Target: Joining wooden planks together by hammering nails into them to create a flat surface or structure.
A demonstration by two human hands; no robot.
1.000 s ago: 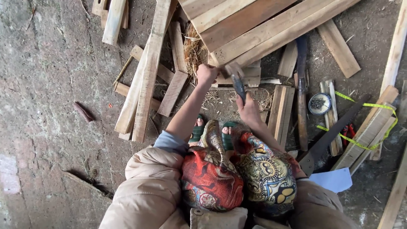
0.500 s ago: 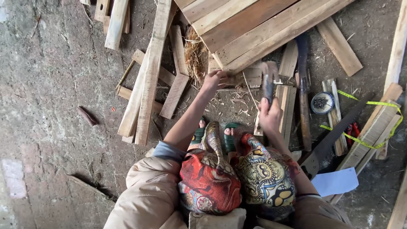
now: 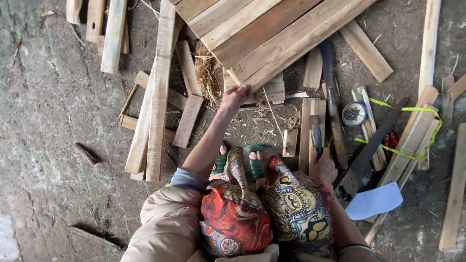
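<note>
Outdoors, on bare ground strewn with timber offcuts, the lower corner of a panel of nailed planks [image 3: 272,39] is gripped by the left hand [image 3: 234,97], fingers closed over its edge beside a tuft of dry straw [image 3: 208,73]. A dark-handled tool [image 3: 316,136] is clasped in the right hand [image 3: 323,167], fist shut around the handle, head pointing away. Nearby to the right lie a handsaw [image 3: 366,155], a yellow tape measure [image 3: 412,131] and a small round tin [image 3: 354,114].

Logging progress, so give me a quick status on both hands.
Left hand on the plank panel edge. Right hand grips a hammer. Handsaw lies beside it.
</note>
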